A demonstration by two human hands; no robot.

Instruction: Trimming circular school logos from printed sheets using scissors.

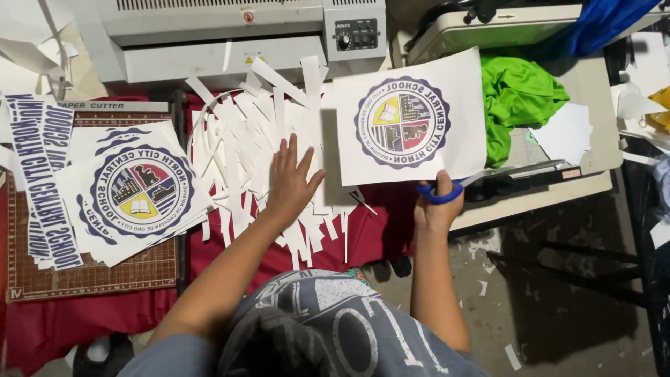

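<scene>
While my right hand [436,204] grips the blue-handled scissors [447,191], fingers closed through the loops, the printed sheet [408,119] with its round crest stands up from the blades, seemingly caught there, clear of the clutter. My left hand [289,180] lies flat, fingers spread, on the white paper strips [244,139] over the red cloth [363,234], pinning them. Stacked prints [136,188] rest on the paper cutter [91,269] at left.

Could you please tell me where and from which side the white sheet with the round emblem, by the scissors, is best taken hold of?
Probably the bare left margin of the white paper sheet with the round printed emblem, approached from the left. That edge is free, clear of the blue-handled scissors in the right hand, and nearest the open left hand resting on the white paper strips.
</scene>
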